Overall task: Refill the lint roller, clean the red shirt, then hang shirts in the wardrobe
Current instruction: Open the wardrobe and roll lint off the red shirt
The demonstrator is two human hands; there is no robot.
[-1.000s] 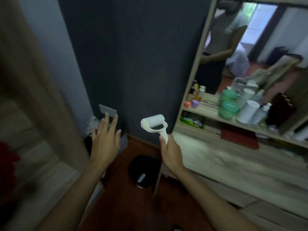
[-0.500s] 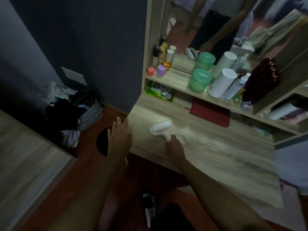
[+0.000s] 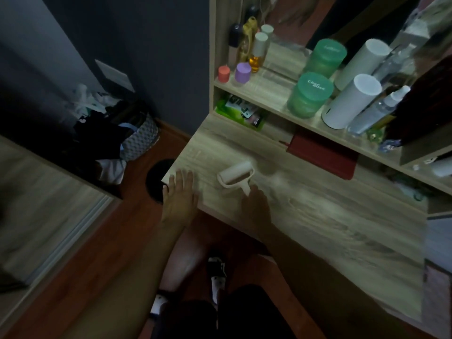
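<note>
From the head view, the right hand [image 3: 255, 204] grips the handle of the white lint roller [image 3: 236, 176], fingers curled round the lower end of it (the hand lies in shadow, so the exact finger placement cannot be told). The roller's drum sits just beyond the grip, up and to the left of the knuckles, down at the surface of the wooden dresser top [image 3: 318, 216]; whether it touches the wood cannot be told.

To the left of the grip, the left hand [image 3: 181, 194] is flat and spread, fingers straight, holding nothing, over the near left corner of the dresser top.

Beyond the grip, a shelf [image 3: 269, 94] holds a green jar [image 3: 309, 95], a white cylinder [image 3: 352, 101] just right of it, a clear spray bottle [image 3: 378, 111], a small red cap [image 3: 224, 73] and a purple one [image 3: 242, 72]. Under the shelf, past the roller, lie a green packet [image 3: 241, 113] and a dark red flat case [image 3: 322, 156].

Far left of the grip, a patterned basket [image 3: 140, 140] of clothes stands on the red-brown floor [image 3: 73, 277] against the dark wall [image 3: 146, 45].
</note>
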